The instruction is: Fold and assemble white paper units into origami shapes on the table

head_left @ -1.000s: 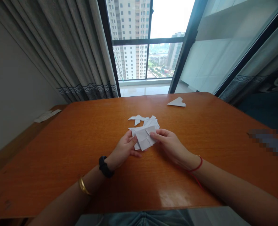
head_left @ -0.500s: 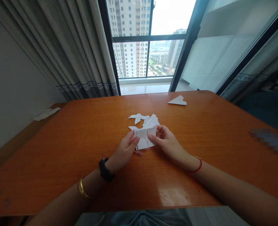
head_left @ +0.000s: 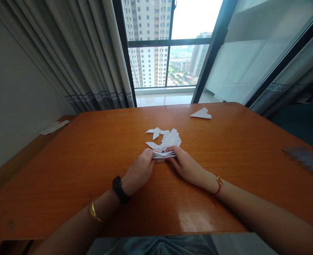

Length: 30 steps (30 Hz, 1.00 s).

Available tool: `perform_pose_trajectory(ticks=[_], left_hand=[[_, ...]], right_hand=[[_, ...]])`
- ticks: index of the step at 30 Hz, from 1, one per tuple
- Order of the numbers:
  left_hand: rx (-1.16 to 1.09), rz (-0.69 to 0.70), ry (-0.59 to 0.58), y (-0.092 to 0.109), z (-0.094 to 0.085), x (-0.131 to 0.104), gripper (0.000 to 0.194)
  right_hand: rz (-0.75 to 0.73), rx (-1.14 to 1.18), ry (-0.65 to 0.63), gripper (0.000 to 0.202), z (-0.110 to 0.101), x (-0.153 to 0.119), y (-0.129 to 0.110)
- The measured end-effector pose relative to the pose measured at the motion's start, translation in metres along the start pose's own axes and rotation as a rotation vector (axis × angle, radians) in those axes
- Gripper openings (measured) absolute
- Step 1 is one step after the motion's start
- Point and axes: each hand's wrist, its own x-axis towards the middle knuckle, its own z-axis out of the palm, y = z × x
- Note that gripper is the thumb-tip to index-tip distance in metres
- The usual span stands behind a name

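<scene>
Between my two hands is a piece of folded white paper (head_left: 163, 155), tilted so that its layered edge faces me. My left hand (head_left: 140, 167) grips its left end, and my right hand (head_left: 184, 163) pinches the right end, thumb on top. Just beyond the hands lies a pile of folded white paper pieces (head_left: 173, 137), with a pointed strip (head_left: 151, 145) at its left. A further folded shape (head_left: 156, 132) with pointed ends rests behind that strip. The fingers under the held paper are mostly hidden.
The brown wooden table (head_left: 92, 156) spans the view. A folded paper cone (head_left: 201, 113) lies near its far right edge. White paper (head_left: 54, 127) rests on a ledge at the left. Past the table stand a curtain (head_left: 92, 53) and a window. A blurred patch covers something at right.
The held paper has tipped from showing its broad face to showing its edge. My right hand's thumb has shifted up to the paper's top side, and both hands have turned inward.
</scene>
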Motion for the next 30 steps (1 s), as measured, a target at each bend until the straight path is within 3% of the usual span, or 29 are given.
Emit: perform_pose_trajectory(ticks=[4, 10, 13, 18, 22, 27, 30], left_hand=[[0.048, 0.013, 0.006, 0.0005, -0.0006, 0.0006, 0.014], [-0.059, -0.135, 0.036, -0.0006, -0.0012, 0.0032, 0.016], [-0.065, -0.135, 0.041, -0.0003, -0.0019, 0.0028, 0.013], [0.114, 0.063, 0.094, -0.0023, -0.0053, 0.0024, 0.025], [0.121, 0.024, -0.003, -0.0045, -0.0056, 0.0025, 0.027], [0.039, -0.082, -0.029, 0.0016, -0.0026, 0.0013, 0.006], [0.008, -0.083, -0.020, 0.0040, -0.0021, 0.0013, 0.011]], right_hand=[[0.027, -0.024, 0.029, 0.010, -0.0022, 0.0013, -0.0012], [0.172, -0.023, 0.039, 0.008, -0.0052, 0.0039, -0.0015], [0.152, -0.040, 0.036, 0.008, -0.0071, 0.0044, -0.0018], [0.076, -0.044, 0.090, 0.020, -0.0099, 0.0034, 0.0001], [0.030, -0.052, 0.035, 0.024, -0.0091, 0.0017, 0.0026], [0.029, -0.034, -0.026, 0.019, -0.0088, 0.0005, -0.0034], [0.033, -0.059, -0.027, 0.017, -0.0098, 0.0007, -0.0063]])
